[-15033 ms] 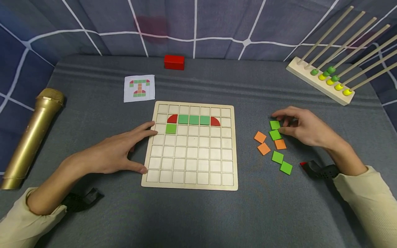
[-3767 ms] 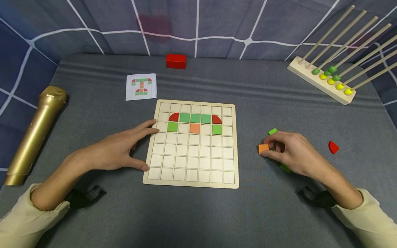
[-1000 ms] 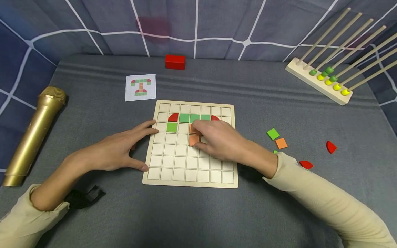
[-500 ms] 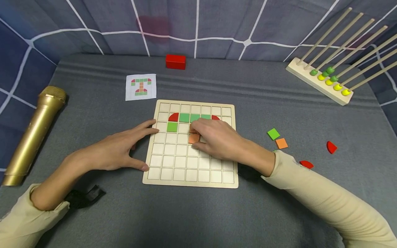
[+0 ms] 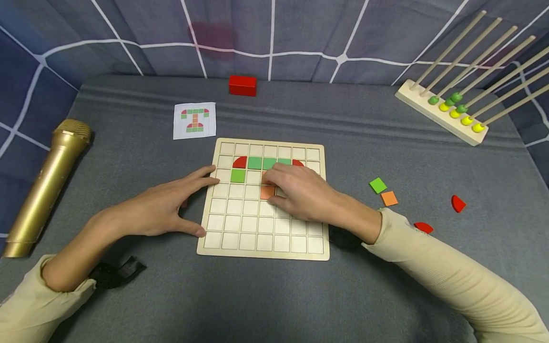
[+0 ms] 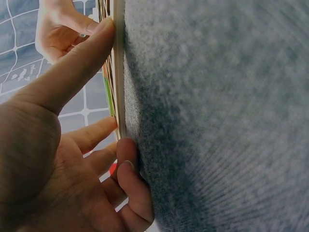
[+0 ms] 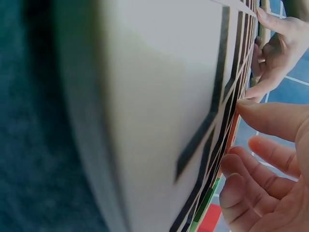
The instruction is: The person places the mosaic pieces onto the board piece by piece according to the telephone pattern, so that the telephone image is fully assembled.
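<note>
The pale wooden grid board (image 5: pixel 231 238) bears a row of red quarter-round tiles (image 5: pixel 240 162) and green square tiles (image 5: pixel 255 163), with a light green tile (image 5: pixel 238 176) below its left end. My right hand (image 5: pixel 304 190) is over the board's middle, index finger and thumb at opposite edges of an orange square tile (image 5: pixel 268 192), which lies in a cell below another, mostly covered orange tile. In the right wrist view, the thumb tip touches the board by the orange. My left hand (image 5: pixel 158 209) steadies the board's left edge, thumb and fingers spread; the left wrist view shows fingertips against that edge.
Right of the board lie a loose green tile (image 5: pixel 378 185), an orange tile (image 5: pixel 389 198) and red quarter-rounds (image 5: pixel 458 203). A printed pattern card (image 5: pixel 194 121), red block (image 5: pixel 242 85), gold microphone (image 5: pixel 49 186) and bead-and-rod stand (image 5: pixel 442 114) surround the board.
Since the earliest frame, green and orange tiles have been added to the board. My right hand has carried an orange tile from the loose pile to the middle column, where it now lies flatter.
</note>
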Available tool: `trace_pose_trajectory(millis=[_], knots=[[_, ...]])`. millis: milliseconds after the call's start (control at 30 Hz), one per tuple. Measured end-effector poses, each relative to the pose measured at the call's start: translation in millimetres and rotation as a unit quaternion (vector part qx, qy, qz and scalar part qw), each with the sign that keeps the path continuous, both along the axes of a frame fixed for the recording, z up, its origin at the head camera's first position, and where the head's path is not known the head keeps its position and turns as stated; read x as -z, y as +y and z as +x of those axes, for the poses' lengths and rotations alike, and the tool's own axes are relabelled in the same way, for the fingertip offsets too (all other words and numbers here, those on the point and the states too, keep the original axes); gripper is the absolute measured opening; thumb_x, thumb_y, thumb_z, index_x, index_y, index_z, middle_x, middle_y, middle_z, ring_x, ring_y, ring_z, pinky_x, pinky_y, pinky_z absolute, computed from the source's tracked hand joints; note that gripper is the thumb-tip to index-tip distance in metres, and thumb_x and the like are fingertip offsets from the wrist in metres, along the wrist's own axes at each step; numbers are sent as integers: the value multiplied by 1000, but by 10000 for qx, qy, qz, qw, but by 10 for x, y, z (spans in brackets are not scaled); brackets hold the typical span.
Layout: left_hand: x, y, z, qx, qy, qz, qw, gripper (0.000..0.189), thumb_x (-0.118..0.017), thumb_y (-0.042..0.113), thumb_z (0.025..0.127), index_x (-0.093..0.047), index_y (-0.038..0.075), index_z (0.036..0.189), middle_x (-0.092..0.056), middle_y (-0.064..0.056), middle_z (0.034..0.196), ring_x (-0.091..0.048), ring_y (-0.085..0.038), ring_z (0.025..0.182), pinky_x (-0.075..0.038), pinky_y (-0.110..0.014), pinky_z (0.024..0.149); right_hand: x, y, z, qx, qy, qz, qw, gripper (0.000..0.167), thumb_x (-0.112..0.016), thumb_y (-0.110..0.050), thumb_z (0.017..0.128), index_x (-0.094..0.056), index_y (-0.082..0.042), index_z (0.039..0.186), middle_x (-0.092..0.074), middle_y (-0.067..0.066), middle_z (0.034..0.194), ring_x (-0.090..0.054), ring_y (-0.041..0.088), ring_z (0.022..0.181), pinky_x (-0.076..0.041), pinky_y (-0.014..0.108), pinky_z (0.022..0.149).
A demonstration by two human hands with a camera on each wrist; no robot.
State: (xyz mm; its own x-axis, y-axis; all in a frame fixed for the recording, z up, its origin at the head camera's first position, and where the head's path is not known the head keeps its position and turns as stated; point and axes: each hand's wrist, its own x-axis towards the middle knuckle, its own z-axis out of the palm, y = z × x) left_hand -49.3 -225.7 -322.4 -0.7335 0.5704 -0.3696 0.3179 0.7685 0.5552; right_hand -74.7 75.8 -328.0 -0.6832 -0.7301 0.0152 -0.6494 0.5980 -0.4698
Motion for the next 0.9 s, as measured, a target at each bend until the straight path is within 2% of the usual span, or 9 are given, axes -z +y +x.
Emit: trace_pose_trajectory(millis=[267, 367, 633, 900], knots=[[0, 11, -3, 9, 13, -15, 10000, 97, -82, 54, 74, -36, 20, 152, -14, 3, 162, -47, -14, 77, -37, -33, 64, -81, 199, 6, 83, 5, -180, 9998, 18, -72, -12, 87, -69, -8, 104, -61, 0, 93, -53, 13, 78, -44, 36, 72], [-1, 14, 0, 29, 35, -25, 10000, 97, -81, 55, 74, -35, 20, 152, -14, 3, 163, -47, -14, 76, -37, -33, 65, -92, 347, 13, 165, 77, -335, 9993, 18, -74, -14, 86, -70, -7, 103, -60, 0, 90, -52, 13, 75, -43, 35, 69], [-8, 15, 1, 23, 25, -22, 10000, 97, -81, 55, 74, -35, 22, 152, -13, 6, 162, -47, -13, 77, -38, -34, 67, -94, 867, 111, 674, 357, -687, 9947, 18, -78, -10, 84, -71, -8, 100, -59, -1, 85, -52, 11, 73, -42, 33, 63], [-40, 11, 14, 40, -38, 76, 10000, 96, -80, 55, 75, -35, 20, 152, -13, 3, 163, -46, -12, 75, -37, -32, 64, -98, 1469, 228, 1319, 549, -879, 9858, 25, -83, -4, 78, -72, -11, 101, -59, -7, 86, -50, 5, 73, -41, 19, 61]])
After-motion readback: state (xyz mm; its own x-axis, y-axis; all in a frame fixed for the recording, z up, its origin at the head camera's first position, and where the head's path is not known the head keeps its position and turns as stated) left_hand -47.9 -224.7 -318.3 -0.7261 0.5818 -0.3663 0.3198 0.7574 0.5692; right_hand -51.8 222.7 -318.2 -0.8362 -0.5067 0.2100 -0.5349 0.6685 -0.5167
